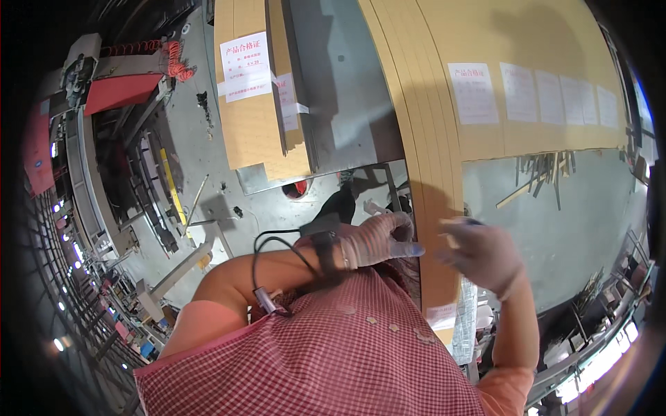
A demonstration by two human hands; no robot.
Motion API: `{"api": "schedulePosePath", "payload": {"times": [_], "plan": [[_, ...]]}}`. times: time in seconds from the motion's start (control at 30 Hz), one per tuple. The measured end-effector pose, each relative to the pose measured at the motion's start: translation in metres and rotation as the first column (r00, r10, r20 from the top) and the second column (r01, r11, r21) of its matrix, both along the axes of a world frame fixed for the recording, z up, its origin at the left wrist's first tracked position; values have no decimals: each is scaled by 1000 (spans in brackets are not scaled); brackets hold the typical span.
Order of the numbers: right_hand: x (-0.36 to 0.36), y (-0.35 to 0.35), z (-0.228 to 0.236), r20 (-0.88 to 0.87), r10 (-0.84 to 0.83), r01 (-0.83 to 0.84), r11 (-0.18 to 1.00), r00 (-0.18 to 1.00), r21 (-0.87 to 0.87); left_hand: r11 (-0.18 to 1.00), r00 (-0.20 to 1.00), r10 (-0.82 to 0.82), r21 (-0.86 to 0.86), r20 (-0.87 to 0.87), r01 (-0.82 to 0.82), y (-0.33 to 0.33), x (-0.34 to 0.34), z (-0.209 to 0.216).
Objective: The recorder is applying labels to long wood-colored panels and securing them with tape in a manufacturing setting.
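Note:
My left hand (378,239), in a striped pale glove with bluish fingertips, reaches right beside a stack of long brown cardboard pieces (442,187). Its thumb and fingers are apart, and nothing shows between them. On the other side of the same stack is my right hand (485,258), also in a pale glove. Motion smears its bent fingers near the stack's right edge, and a small dark shape shows at their top; what it is, I cannot make out. A white label (441,317) lies on the near end of the cardboard.
Wide cardboard (479,142) with a row of white labels lies at the far right. Thin dark strips (548,173) stick out beneath it. More labelled cardboard (239,132) rests on a grey metal table (347,90). Machinery with a red cover (121,93) stands at left.

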State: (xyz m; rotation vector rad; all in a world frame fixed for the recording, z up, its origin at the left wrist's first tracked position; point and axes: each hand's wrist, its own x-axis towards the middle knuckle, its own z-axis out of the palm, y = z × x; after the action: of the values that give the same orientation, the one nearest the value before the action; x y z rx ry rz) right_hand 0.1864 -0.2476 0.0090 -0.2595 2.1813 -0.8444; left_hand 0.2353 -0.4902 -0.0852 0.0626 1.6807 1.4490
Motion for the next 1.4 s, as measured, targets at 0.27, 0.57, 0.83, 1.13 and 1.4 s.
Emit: {"api": "schedulePosePath", "payload": {"times": [0.27, 0.57, 0.83, 1.13, 1.4], "plan": [[-74, 38, -47, 35, -28, 27, 1000, 999, 8, 988, 976, 146, 22, 160, -151, -29, -47, -26], [-27, 40, -185, 760, -306, 779, 493, 573, -388, 848, 983, 153, 498, 103, -184, 29, -4, -212], [32, -59, -88, -547, -166, 325, 923, 820, 206, 870, 863, 493, -54, 112, -490, -36, -23, -122], [-6, -50, -39, -590, -224, 289, 957, 776, 16, 963, 939, 270, 70, -214, -261, 18, -55, -37], [-78, 0, -14, 21, 115, -113, 908, 993, 404, 965, 938, 1, -246, -347, -92, 21, -70, -23]]}}
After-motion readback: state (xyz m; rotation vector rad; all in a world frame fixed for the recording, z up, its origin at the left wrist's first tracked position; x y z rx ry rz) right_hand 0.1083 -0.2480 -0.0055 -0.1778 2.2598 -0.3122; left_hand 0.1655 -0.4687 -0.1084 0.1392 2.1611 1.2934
